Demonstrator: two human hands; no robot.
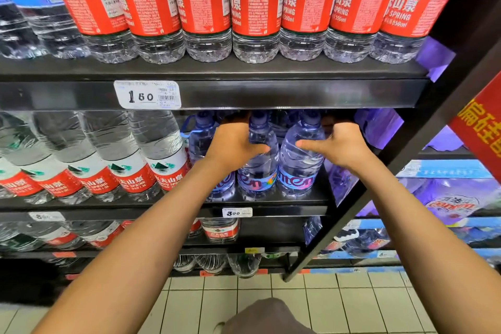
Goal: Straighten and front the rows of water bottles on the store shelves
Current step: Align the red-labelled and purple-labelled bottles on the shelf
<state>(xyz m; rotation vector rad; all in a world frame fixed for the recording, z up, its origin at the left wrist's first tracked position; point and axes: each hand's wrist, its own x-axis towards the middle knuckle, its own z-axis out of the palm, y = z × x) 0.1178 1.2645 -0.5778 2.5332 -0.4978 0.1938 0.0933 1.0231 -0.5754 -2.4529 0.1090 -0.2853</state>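
Three purple-tinted water bottles with blue labels stand at the right end of the middle shelf (pixel 271 202). My left hand (pixel 233 148) wraps the shoulder of the middle purple bottle (pixel 259 168), thumb across its front. My right hand (pixel 343 148) grips the right purple bottle (pixel 298 168) from its right side, thumb pointing left on its front. The left purple bottle (pixel 200 138) is partly hidden behind my left wrist. The fingers of both hands reach behind the bottles, out of sight.
Large red-labelled bottles (pixel 135 171) fill the middle shelf's left part. A row of smaller red-labelled bottles (pixel 254 8) lines the upper shelf (pixel 271 93). A dark slanted shelf post (pixel 406 149) rises at right, beside a red sign (pixel 482 127). Lower shelves hold more bottles above tiled floor (pixel 325 304).
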